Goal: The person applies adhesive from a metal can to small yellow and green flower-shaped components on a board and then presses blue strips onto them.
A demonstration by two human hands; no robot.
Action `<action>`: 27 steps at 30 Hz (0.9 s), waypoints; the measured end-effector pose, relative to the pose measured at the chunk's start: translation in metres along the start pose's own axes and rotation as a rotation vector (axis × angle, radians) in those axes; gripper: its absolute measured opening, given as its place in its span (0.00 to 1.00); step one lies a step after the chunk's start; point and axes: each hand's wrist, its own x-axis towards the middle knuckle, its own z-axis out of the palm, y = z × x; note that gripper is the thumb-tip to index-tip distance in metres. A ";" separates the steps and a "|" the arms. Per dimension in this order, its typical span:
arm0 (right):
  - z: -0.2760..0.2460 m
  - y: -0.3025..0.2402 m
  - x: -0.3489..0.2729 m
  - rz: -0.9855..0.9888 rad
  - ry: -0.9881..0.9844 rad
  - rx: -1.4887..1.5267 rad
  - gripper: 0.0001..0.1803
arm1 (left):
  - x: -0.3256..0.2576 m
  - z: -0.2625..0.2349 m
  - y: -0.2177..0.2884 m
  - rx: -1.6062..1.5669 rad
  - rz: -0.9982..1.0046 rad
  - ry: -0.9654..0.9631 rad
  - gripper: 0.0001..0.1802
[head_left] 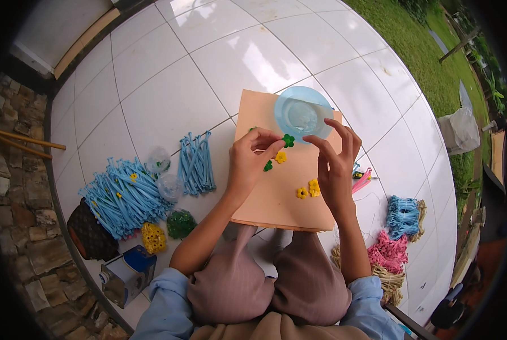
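Thumb and forefinger of the left hand (246, 162) pinch a small, glossy green flower-shaped bead (288, 140) over the flat peach-coloured board (264, 198), beside the near edge of the translucent pale-blue round bowl (280, 116). The right hand (338, 168) appears to have its grip released, thumb and forefinger apart near the bowl, as far as this angle shows. Small yellow flower-shaped beads (314, 187) lie on the board between both forearms; bundled light-blue stalks (123, 195) lie leftward on the white tiled floor (151, 73).

Light-blue sleeves (165, 303), pinstriped mauve trousers (230, 289)
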 end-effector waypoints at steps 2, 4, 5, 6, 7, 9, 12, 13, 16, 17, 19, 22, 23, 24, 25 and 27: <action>-0.007 -0.013 -0.004 -0.097 0.020 -0.099 0.22 | -0.001 0.001 0.007 -0.093 -0.015 -0.004 0.05; -0.008 -0.017 -0.006 -0.129 0.035 -0.131 0.22 | -0.003 0.004 0.010 -0.123 -0.016 -0.011 0.05; -0.008 -0.018 -0.006 -0.136 0.048 -0.151 0.21 | -0.003 0.004 0.011 -0.150 -0.015 -0.017 0.05; -0.008 -0.018 -0.006 -0.144 0.060 -0.171 0.20 | -0.004 0.004 0.011 -0.150 -0.015 -0.017 0.05; -0.007 -0.017 -0.006 -0.144 0.061 -0.171 0.20 | -0.005 0.004 0.012 -0.121 -0.020 -0.028 0.05; -0.006 -0.017 -0.006 -0.157 0.051 -0.206 0.19 | -0.006 0.003 0.014 -0.091 -0.022 -0.034 0.04; -0.004 -0.016 -0.006 -0.163 0.020 -0.239 0.24 | -0.007 0.003 0.015 -0.085 -0.018 -0.046 0.06; -0.004 -0.016 -0.006 -0.162 0.018 -0.239 0.24 | -0.007 0.003 0.015 -0.094 -0.011 -0.043 0.06; -0.003 -0.015 -0.007 -0.176 0.021 -0.254 0.23 | -0.007 0.003 0.016 -0.098 -0.010 -0.044 0.06; -0.002 -0.014 -0.008 -0.186 0.021 -0.267 0.24 | -0.007 0.003 0.016 -0.094 -0.014 -0.049 0.06; -0.002 -0.013 -0.009 -0.196 0.020 -0.281 0.24 | -0.007 0.003 0.012 -0.100 -0.020 -0.053 0.06; -0.003 -0.013 -0.010 -0.147 0.015 -0.229 0.23 | -0.007 0.004 0.010 -0.086 -0.023 -0.069 0.06; -0.004 -0.013 -0.010 -0.145 0.009 -0.231 0.23 | -0.008 0.004 0.010 -0.066 -0.022 -0.077 0.06; -0.004 -0.013 -0.010 -0.143 0.004 -0.233 0.22 | -0.008 0.005 0.011 -0.065 -0.022 -0.078 0.06; -0.006 -0.012 -0.010 -0.140 0.005 -0.234 0.22 | -0.009 0.005 0.013 -0.059 -0.037 -0.075 0.06; -0.009 -0.008 -0.013 -0.050 0.050 -0.162 0.21 | -0.010 0.008 0.011 -0.056 -0.057 -0.078 0.06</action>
